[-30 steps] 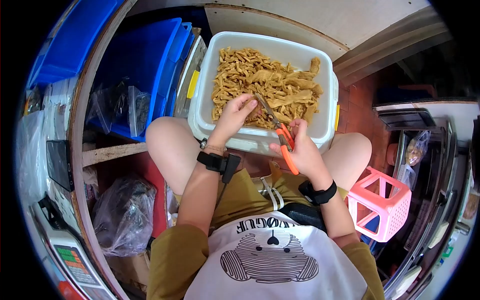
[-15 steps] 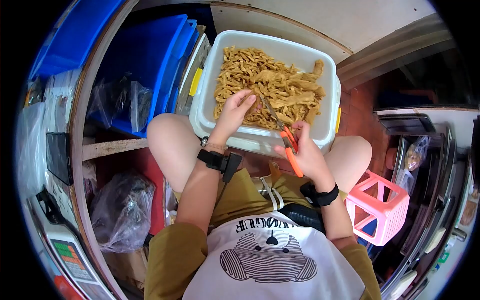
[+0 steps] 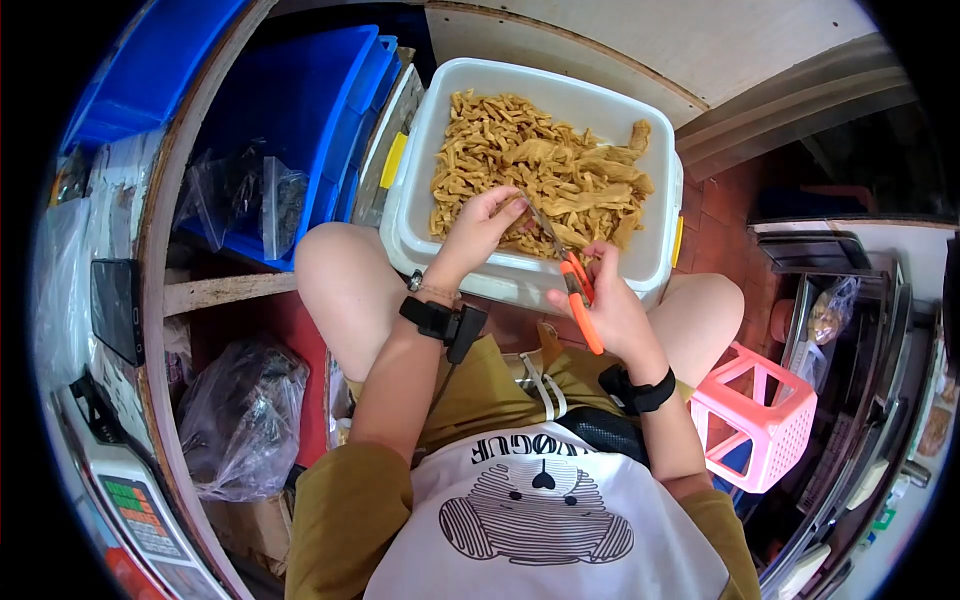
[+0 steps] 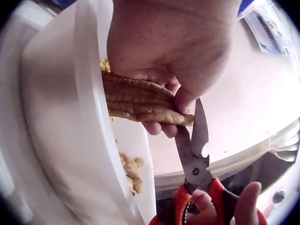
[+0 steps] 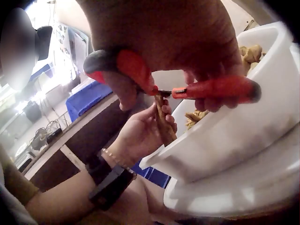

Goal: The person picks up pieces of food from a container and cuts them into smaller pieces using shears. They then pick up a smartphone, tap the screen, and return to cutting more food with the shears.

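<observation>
One ridged brown strip [image 4: 140, 99] pinched in the left hand [image 3: 480, 228] over the white plastic tub [image 3: 600, 118], tip jutting free, seemingly to give the parted scissors [image 4: 196, 164] access. Right hand [image 3: 615, 312] grips their orange handles [image 3: 582, 323]. Tub between knees [image 3: 715, 305], likely for easy reach.

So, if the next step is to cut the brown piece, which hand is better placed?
Probably the right hand: it holds the scissors, whose blades stand open at the end of the brown piece. The left hand grips that piece, so it seems better suited to steadying.
</observation>
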### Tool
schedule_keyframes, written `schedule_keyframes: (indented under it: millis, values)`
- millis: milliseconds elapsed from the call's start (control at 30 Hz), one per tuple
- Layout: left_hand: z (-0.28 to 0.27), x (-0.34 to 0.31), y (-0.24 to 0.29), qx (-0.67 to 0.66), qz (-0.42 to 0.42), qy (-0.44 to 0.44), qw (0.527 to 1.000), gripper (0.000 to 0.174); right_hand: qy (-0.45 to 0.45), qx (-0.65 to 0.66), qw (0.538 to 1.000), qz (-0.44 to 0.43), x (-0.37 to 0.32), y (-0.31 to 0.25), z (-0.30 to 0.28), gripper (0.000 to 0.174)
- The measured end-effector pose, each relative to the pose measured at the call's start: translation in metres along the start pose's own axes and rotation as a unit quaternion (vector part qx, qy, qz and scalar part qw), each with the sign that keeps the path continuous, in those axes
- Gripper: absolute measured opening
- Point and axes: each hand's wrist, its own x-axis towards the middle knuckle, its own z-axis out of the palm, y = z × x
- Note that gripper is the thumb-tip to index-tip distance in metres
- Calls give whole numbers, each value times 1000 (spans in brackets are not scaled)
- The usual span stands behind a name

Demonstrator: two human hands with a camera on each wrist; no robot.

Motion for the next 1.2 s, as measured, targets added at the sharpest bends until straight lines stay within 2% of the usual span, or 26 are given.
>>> schedule_keyframes:
  millis: [100, 200, 233, 300, 367, 467, 533, 600, 833, 900, 967, 1033, 1100, 1200]
  values:
    - [-5, 0, 2, 22, -26, -51, 998, 23, 4, 9, 1000, 0, 0, -4, -2, 71]
    - [-1, -3, 6, 12, -47, -47, 998, 23, 11, 34, 999, -21, 1, -4, -1, 71]
    - [-1, -5, 9, 11, -47, -48, 998, 23, 16, 43, 998, -37, 1, -3, -1, 71]
    - [-1, -7, 13, 96, -25, -56, 994, 24, 8, 28, 999, -28, 2, -5, -2, 69]
    - [-2, -8, 10, 106, -16, -51, 993, 25, -1, 14, 1000, -20, 3, -6, -3, 67]
    - [-5, -8, 10, 112, -14, -45, 993, 27, -1, 3, 1000, -13, 5, -6, -1, 60]
    - [-4, -9, 14, 106, -23, -46, 993, 28, 4, 51, 999, -18, 4, -5, 2, 53]
    - [-3, -10, 18, 123, -45, 2, 991, 29, 26, 69, 997, -13, 3, -3, 1, 55]
    - [-13, -2, 6, 87, -29, -8, 996, 28, 64, 49, 996, -44, 3, 2, 2, 58]
    - [-13, -7, 13, 144, -86, -42, 985, 27, 46, 33, 998, -37, 2, 2, -1, 57]
    - [-4, -12, 12, 146, -63, -57, 986, 27, 27, 19, 999, -28, 1, 0, -3, 57]
    - [-2, -12, 11, 146, -41, -74, 986, 27, 12, 6, 1000, -24, 0, -2, -6, 63]
    - [-4, -9, 15, 228, -38, -72, 970, 28, 23, 37, 999, -26, -1, 0, -3, 65]
    - [2, -12, 23, 187, -50, -56, 979, 28, 54, 70, 995, -53, 1, 9, 5, 63]
